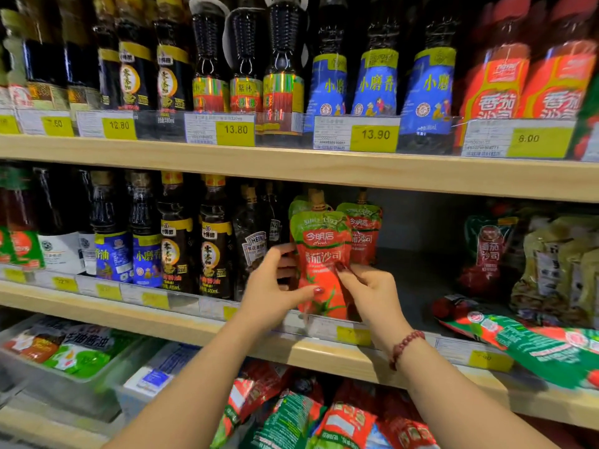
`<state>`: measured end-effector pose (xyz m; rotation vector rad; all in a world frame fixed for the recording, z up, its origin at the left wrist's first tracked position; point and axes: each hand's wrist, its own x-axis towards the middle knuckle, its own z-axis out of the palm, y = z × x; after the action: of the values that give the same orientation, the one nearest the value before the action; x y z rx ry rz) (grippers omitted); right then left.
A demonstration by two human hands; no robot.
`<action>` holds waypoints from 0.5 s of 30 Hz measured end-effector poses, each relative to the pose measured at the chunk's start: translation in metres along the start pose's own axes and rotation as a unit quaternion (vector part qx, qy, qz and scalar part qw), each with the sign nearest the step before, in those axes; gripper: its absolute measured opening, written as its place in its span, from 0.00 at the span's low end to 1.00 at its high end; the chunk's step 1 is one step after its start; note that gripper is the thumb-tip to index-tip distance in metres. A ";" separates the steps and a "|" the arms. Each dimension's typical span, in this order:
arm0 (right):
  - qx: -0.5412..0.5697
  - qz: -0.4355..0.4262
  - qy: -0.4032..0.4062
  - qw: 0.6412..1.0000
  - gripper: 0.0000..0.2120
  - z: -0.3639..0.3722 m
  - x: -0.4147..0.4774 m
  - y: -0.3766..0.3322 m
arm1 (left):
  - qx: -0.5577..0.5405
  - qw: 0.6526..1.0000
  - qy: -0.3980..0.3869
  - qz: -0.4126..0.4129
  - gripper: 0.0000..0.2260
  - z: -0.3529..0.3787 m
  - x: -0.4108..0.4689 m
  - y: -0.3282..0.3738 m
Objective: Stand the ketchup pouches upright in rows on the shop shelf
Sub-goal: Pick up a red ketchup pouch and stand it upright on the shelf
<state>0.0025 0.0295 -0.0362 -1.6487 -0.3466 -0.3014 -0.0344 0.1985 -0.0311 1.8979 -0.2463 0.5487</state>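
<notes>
Currently steadying front ketchup pouch (321,254) upright at shelf (324,348) lip, gripped at both edges by left hand (275,286) and right hand (366,286), probably to stop slumping. Sits just ahead of second pouch (364,234), starting a row.

Both bare forearms reach forward. Left hand (275,286) and right hand (371,291), fingers curled, grip one ketchup pouch (324,254) between them.

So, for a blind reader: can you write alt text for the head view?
A left hand and right hand hold a red ketchup pouch upright on a wooden shelf, a second pouch standing behind it. Sauce bottles stand left; flat pouches lie right.
</notes>
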 end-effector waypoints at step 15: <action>-0.345 -0.039 -0.004 0.938 0.21 -0.025 -0.029 -0.006 | 0.010 0.999 0.015 -0.033 0.29 0.011 0.038 -0.020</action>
<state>-0.0265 0.0043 -0.0393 -2.3285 -0.3318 -0.5166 0.0104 0.1996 -0.0329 1.9093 -0.1579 0.5375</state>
